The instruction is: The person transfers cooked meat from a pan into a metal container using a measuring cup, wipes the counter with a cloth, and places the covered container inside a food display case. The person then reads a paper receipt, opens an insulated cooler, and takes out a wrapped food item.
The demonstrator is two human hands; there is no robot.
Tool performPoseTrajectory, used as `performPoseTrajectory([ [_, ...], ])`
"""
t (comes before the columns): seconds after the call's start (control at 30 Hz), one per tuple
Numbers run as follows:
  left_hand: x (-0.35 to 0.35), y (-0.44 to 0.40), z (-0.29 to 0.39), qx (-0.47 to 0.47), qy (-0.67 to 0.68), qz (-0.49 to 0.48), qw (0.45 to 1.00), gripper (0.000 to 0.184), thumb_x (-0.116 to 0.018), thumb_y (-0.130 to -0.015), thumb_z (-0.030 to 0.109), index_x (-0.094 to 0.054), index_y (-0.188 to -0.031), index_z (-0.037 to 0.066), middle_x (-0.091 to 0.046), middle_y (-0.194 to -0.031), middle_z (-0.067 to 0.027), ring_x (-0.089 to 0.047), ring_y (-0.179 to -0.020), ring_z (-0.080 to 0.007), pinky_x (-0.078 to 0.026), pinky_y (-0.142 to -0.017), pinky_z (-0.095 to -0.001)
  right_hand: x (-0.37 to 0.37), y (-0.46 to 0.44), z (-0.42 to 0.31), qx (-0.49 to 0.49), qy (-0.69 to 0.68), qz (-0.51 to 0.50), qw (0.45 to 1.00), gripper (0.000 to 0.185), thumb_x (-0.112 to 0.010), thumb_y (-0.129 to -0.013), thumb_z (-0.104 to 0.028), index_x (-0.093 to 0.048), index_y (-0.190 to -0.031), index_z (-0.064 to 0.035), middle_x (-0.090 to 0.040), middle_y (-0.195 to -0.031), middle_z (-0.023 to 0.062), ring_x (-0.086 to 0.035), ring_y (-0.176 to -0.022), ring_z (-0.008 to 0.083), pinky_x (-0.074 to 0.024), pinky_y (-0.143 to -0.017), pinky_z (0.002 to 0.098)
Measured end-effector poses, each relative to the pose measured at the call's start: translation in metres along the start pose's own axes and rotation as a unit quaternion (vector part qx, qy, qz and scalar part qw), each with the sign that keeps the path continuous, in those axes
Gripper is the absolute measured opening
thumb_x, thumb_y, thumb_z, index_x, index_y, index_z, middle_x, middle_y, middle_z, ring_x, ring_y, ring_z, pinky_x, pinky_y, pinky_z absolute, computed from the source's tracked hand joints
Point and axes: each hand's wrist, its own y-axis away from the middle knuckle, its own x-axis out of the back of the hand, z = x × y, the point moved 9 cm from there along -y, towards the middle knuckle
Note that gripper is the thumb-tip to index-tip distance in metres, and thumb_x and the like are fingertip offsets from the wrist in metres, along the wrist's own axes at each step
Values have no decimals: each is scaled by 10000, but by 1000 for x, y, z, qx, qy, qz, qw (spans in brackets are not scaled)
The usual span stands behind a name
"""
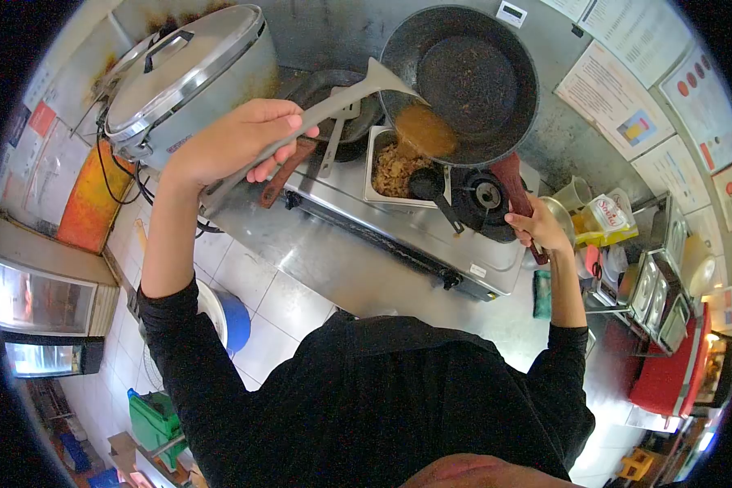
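My left hand (256,138) is closed around the long handle of a grey spatula (376,80), whose head reaches the near left rim of a deep black pan (480,69). With my right hand (541,224) I grip the pan's reddish-brown handle (510,180). The pan is tilted, its inside facing me. Brown sauce (425,132) runs over its lower left rim toward a square metal container (369,172). Inside the container lie chunky brown food (392,171) and a black ladle (428,185), its handle over the edge.
A gas burner (486,195) on the steel stove (358,215) sits just under the pan. To the left are another dark pan (301,93) holding a slotted turner (333,138), and a large lidded pot (236,73). A metal rack (651,285) stands at right.
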Motion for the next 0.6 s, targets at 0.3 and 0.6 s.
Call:
performPoseTrajectory([
  [0.3, 2, 2, -3, -7, 2, -2, 1000, 338, -411, -922, 337, -533, -1035, 44, -437, -599, 41, -388, -378, -31, -299, -338, -169, 4, 2, -11, 18, 99, 16, 995, 318, -638, -793, -157, -456, -1019, -27, -437, -509, -15, -393, -378, 74, -311, -346, 226],
  [0.6, -2, 6, -6, -2, -13, -11, 1000, 331, -406, -922, 332, -543, -1008, 42, -436, -595, 31, -389, -377, -45, -307, -351, -180, 1, 12, -38, 9, 235, 40, 971, 380, -656, -763, -180, -491, -1072, -34, -507, -563, 29, -474, -459, 123, -385, -427, 268],
])
